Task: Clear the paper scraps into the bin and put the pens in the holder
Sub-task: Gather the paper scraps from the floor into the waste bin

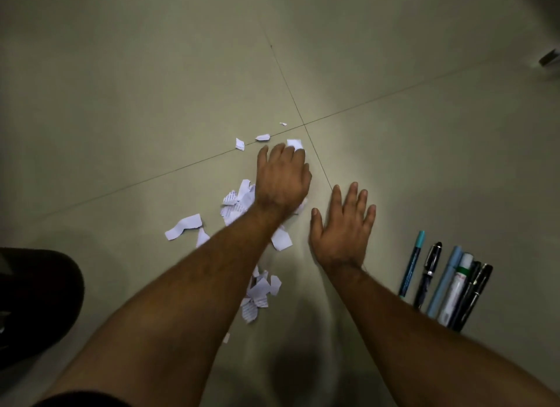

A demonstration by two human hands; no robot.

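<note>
Scraps lie nearest us, a printed cluster at 6 o'clock from our left hand, partly under our left forearm. More sit in a heap at its 9 o'clock, and one long strip lies well apart at 8 o'clock. Pens lie side by side on the floor at 4 o'clock from our right hand, untouched.

Our right hand lies flat, fingers straight and spread, holding nothing, just beside the scraps. Our left hand reaches further out, fingers curled down over a white piece at its tips; we cannot tell whether it grips that piece or only rakes it. Beyond it, three small bits lie scattered along the tile joint at 11 o'clock.

Neither bin nor holder is in view, so we judge gathering has only begun. A fast sweep could fan the light scraps outward, and the far bits could be missed. Our right forearm passes close to the pens and could roll them.
</note>
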